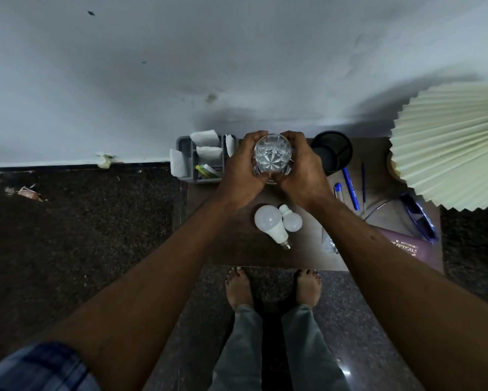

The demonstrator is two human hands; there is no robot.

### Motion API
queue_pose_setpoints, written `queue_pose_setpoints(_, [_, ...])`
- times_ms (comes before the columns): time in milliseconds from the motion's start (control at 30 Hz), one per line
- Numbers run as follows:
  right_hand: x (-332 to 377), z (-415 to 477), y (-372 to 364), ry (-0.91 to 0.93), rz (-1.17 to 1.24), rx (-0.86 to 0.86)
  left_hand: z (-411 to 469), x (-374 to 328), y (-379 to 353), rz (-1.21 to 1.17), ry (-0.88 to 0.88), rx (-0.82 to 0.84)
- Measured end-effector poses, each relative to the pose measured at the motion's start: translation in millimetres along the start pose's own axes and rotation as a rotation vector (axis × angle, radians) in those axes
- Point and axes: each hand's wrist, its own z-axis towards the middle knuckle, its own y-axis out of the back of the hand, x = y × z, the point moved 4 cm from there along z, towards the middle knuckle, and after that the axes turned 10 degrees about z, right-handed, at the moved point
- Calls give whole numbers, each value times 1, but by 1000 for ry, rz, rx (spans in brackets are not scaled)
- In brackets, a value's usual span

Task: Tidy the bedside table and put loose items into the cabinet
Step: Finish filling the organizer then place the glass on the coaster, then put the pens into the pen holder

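Note:
A clear cut-glass tumbler [272, 154] is over the back middle of the brown bedside table [237, 249]. My left hand [242, 170] curls round its left side and my right hand [302, 170] curls round its right side. Whether the glass stands on the table or is lifted I cannot tell. Two white light bulbs, a large one [271, 224] and a small one [292, 220], lie just in front of my hands. Blue pens [350, 189] lie to the right.
A grey organiser tray [185, 145] with folded papers and markers stands at the table's back left. A black round holder [333, 150] is behind my right hand. A pleated lampshade [451, 148], blue glasses [419, 218] and a maroon optical case [406, 246] occupy the right.

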Motion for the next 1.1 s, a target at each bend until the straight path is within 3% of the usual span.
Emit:
queue_pose_setpoints(667, [-9, -5, -7, -83, 11, -50, 7, 6, -8, 110, -2, -38])
queue_pose_setpoints(867, [-8, -4, -4, -109, 16, -25, -3, 0, -10, 20, 73, -47])
queue_pose_setpoints(1100, [1, -35, 12, -62, 113, -138, -47, -31, 5, 35, 67, -270])
